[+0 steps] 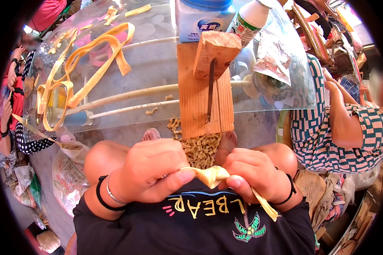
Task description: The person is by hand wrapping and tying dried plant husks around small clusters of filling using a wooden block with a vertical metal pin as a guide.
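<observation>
My left hand [157, 170] pinches one end of a pale yellow flat strip [212, 175] between thumb and fingers. My right hand [255, 175] is closed on its other side, and a tail of the strip hangs below that hand. Between the hands the strip is folded into a pointed, knot-like shape. Both hands are above my lap, in front of a black shirt. Beyond them, a wooden board [191, 97] juts over the table edge, bearing a wooden block [221, 44] with a thin dark metal blade [211, 89] standing out from it.
Long yellow strips [100, 80] lie looped on the glass-topped table [140, 63]. A blue-lidded container [204, 19] and a white bottle [253, 19] stand behind the block. Many small yellow pieces [200, 153] are heaped below the board between my feet. People sit at left and right.
</observation>
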A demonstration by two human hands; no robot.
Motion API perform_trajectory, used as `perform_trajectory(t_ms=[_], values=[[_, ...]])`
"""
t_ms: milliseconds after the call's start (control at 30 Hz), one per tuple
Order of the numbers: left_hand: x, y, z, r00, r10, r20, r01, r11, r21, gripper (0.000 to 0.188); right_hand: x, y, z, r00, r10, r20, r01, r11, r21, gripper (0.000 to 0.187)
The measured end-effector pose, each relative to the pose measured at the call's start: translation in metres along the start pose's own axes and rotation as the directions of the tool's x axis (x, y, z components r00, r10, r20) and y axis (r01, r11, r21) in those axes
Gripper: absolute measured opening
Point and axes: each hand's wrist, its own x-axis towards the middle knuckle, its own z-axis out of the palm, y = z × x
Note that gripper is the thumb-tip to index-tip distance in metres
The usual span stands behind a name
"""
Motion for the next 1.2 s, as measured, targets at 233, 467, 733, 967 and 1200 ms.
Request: perform_trajectory(t_ms=[233,467,733,967,1200], values=[[0.003,-0.002,-0.009,0.989,0.146,0.035,-0.15,0.977,0.153,0.029,-0.004,-0.001,0.008,0.999,-0.015,-0.032,0.017,0.999,0.047,0.019],[-0.007,0.004,0.006,0.978,0.127,0.166,-0.143,0.986,0.086,0.036,-0.002,0.002,0.027,1.0,0.013,-0.006,-0.013,0.996,0.085,0.023],[-0.002,-0.003,0.013,0.982,0.166,0.095,-0.162,0.986,-0.046,0.027,0.005,-0.001,0.022,0.988,0.115,0.101,-0.137,0.955,0.262,0.03],[-0.021,-0.003,0.001,0.985,0.054,0.164,0.004,0.943,-0.333,0.016,0.007,-0.003,0.034,0.983,0.096,0.155,-0.134,0.956,0.261,0.034],[-0.036,0.005,-0.018,0.98,-0.119,0.16,0.169,0.922,-0.349,0.021,0.008,-0.011,0.033,0.987,0.084,0.134,-0.134,0.894,0.428,0.035]])
